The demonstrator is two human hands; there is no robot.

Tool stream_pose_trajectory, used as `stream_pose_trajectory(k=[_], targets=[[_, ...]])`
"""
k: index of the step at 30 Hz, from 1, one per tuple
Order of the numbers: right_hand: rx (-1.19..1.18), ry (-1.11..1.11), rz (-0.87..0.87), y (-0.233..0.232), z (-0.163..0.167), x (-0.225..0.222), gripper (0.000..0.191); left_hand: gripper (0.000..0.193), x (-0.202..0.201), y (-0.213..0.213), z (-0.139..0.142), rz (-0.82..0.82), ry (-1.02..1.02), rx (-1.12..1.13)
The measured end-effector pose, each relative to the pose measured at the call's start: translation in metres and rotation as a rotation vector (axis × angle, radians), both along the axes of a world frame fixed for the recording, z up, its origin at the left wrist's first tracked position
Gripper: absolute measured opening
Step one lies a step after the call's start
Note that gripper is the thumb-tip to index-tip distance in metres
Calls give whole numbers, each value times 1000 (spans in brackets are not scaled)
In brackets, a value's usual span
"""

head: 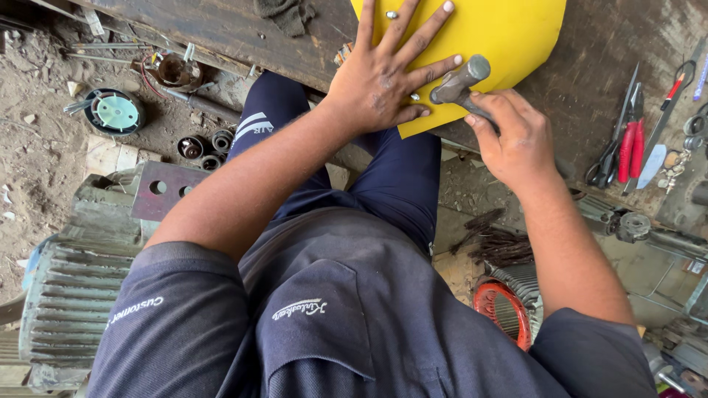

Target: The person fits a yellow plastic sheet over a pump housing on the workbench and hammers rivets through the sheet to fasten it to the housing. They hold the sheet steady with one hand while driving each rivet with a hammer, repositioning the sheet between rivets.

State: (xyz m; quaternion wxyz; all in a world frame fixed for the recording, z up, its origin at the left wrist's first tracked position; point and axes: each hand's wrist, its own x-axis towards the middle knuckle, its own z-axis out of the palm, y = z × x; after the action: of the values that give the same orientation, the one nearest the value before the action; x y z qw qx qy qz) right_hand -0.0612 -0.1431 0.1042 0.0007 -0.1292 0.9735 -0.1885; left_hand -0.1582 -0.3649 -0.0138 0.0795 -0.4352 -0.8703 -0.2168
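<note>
A yellow sheet [509, 37] lies on the dark wooden workbench [221, 29], its corner hanging over the near edge. My left hand [387, 74] presses flat on the sheet with fingers spread. My right hand [516, 140] grips the handle of a small metal hammer [461, 79], whose head rests on the sheet right beside my left fingertips. A small metal piece [391, 14] sits on the sheet between my left fingers.
Red-handled pliers [630, 147], scissors [612, 147] and other small tools lie on the bench at right. A grey finned motor housing [74, 295] stands at lower left. A red-rimmed stator [501, 309] sits below right. Bearings [203, 144] and a fan cover [114, 112] lie on the dirt floor.
</note>
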Motion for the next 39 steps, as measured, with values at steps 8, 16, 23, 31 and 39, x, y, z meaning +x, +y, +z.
stream_pose_trajectory(k=[8,16,23,31,39], targets=[[27,32,9,4,4,0,19,86,-1,0,4,-8,-6,2],[2,28,29,7,4,-2,19,86,-2,0,7,-20,-45,23],[19,39,40,11,7,-5,20,85,-4,0,7,-24,-75,12],[73,11,35,15,13,-8,20,85,-4,2,4,-5,-39,21],[101,-24,61,17,17,-10,21,84,-4,2,6,-25,-86,15]])
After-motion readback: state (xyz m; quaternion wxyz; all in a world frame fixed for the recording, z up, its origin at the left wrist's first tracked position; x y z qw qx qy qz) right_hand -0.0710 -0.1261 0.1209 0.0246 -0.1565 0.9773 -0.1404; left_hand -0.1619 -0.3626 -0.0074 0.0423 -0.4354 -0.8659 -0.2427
